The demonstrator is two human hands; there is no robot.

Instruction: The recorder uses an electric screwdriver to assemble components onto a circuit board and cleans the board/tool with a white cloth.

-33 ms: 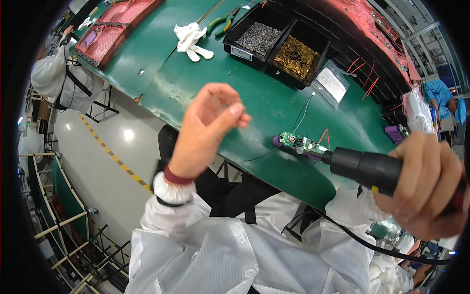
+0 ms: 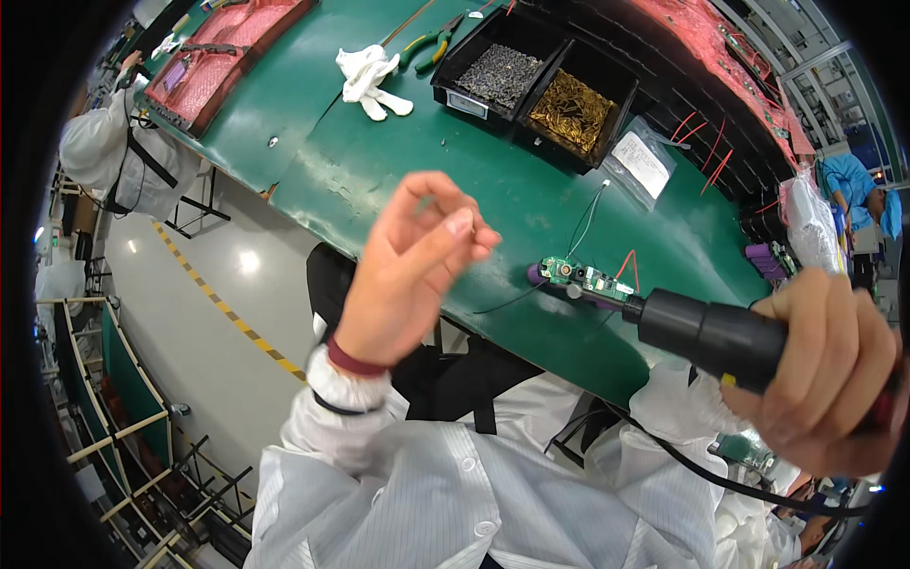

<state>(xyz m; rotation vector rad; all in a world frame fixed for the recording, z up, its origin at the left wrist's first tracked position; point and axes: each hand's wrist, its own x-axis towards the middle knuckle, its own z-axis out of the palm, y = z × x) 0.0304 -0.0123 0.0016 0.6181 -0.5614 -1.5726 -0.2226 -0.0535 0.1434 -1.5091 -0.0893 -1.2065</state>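
Bins point(image 2: 527, 136), white glove point(image 2: 366, 81) beyond circuit board point(image 2: 597, 282); right hand point(image 2: 827, 360) grips driver point(image 2: 706, 327); left hand point(image 2: 409, 270) curled, contents unclear.

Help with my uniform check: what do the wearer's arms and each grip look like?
Left grip and right grip are ungloved. A dark red band circles the left wrist; the white left sleeve has a gathered cuff with a black band. The right sleeve is white too.

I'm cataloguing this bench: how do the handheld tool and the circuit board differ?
The tool is mostly black; the circuit board is mostly green. The tool is gripped in the right hand; no hand touches the circuit board. The tool looks bulkier than the circuit board.
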